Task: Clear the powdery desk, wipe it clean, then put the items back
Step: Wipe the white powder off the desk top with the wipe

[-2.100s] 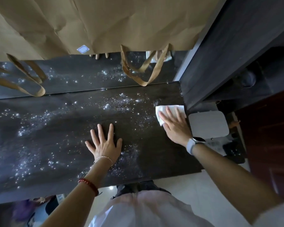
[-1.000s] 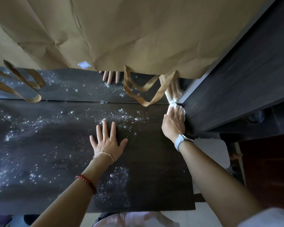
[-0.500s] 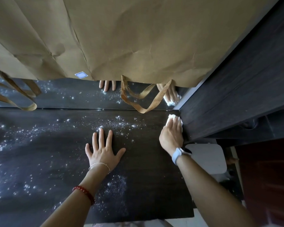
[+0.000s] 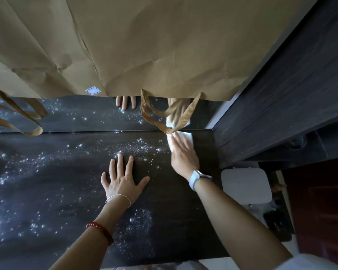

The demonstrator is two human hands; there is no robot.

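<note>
Our left hand (image 4: 123, 179) lies flat on the dark desk (image 4: 176, 221), fingers spread wide, holding nothing. White powder (image 4: 137, 149) sits just past its fingertips, w/ more by the wrist & lots off to the left. Our right hand (image 4: 183, 154) has straight fingers pressed together on top of a white cloth (image 4: 189, 136). The cloth is under the fingertips, at the desk's back right corner. Brown paper bags (image 4: 144, 45) hang above the back edge.

dark matt wood-grain desk top (image 4: 47, 182), dusted with white powder | white soft cloth or tissue (image 4: 186, 138) | creased brown paper bags (image 4: 144, 45), woven tan fabric handles (image 4: 164, 121) | glossy mirror-like back panel (image 4: 76, 114) | smooth white plastic box (image 4: 246, 186)
</note>
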